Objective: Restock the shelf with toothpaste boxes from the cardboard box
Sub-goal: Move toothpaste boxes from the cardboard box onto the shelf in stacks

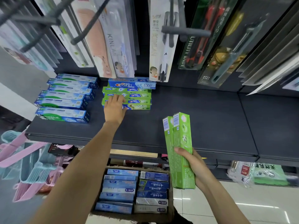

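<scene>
From my remote seat I see the left hand (114, 110) reaching out over the dark grey metal shelf (202, 120), palm down and fingers loosely spread, resting on the left end of a stack of green-and-blue toothpaste boxes (137, 98) lying flat near the back of the shelf. A blue Crest toothpaste box (131, 84) sits behind that stack (partly under the hanging packs). To the left, a staggered row of blue-and-green toothpaste boxes (64, 101) runs from the back of the shelf toward its front edge.

My right hand (192, 165) is lower and nearer the camera, out in front of the shelf edge, fingers wrapped around the lower half of two long bright green toothpaste boxes (178, 146) held side by side and standing almost upright, their tops tilted slightly to the left.

Beneath the shelf, between the two forearms, the open brown cardboard box (170, 196) sits on the floor, packed with two columns of blue and silver toothpaste boxes (119, 189) lying flat.

Carded toothbrush packs (155, 46) and utility-knife packs (195, 39) hang on grey hooks above the shelf, and pink and blue plastic hangers (27, 162) are bunched at the lower left.
</scene>
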Available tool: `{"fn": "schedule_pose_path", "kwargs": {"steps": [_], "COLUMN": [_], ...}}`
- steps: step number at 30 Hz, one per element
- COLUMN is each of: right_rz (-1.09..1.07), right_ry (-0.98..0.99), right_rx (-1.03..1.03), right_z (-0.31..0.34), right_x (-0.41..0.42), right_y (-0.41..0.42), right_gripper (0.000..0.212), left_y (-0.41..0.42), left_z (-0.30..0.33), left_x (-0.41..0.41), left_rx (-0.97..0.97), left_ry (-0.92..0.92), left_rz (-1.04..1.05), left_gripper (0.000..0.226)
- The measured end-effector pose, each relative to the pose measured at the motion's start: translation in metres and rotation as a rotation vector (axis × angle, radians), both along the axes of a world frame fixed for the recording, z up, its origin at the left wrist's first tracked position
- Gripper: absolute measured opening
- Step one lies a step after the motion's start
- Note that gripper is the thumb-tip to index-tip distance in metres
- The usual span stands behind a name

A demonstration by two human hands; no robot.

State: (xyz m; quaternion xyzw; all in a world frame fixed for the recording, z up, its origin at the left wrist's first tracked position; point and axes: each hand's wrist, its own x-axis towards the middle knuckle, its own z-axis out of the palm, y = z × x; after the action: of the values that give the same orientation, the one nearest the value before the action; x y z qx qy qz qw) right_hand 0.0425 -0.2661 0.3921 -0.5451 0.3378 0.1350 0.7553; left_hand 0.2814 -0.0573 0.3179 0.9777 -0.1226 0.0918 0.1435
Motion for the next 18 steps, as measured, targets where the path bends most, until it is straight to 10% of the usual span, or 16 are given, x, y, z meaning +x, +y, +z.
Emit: {"fn": "schedule_pose_path", "kwargs": {"steps": [5,8,11,18], "right_rz": [-0.038,-0.017,0.079,0.121], "right_ry": [0.015,-0.007,-0.098,-0.249], "right_rx": [0.157,0.207,0.048,-0.315], "right_z": [-0.001,-0.001,0.005,0.010], "right_x": [0.002,0.004,0.006,0.012], "right_y": [0.000,0.008,0.024,0.048], "right_gripper": [0.063,0.066,0.035,0.032], "left_y": [-0.030,-0.048,-0.050,-0.015], "left_z": [0.021,0.057,0.063,0.042], "left_x": [-0.036,-0.119,-0.186,-0.212], "left_rx": [-0.347,-1.122,-1.443,-1.831], "left_ry": [0.127,0.744,1.232,1.146], "left_rz": [0.036,0.124,0.084,0.324], "left_gripper": [0.042,0.037,0.054,0.052]}}
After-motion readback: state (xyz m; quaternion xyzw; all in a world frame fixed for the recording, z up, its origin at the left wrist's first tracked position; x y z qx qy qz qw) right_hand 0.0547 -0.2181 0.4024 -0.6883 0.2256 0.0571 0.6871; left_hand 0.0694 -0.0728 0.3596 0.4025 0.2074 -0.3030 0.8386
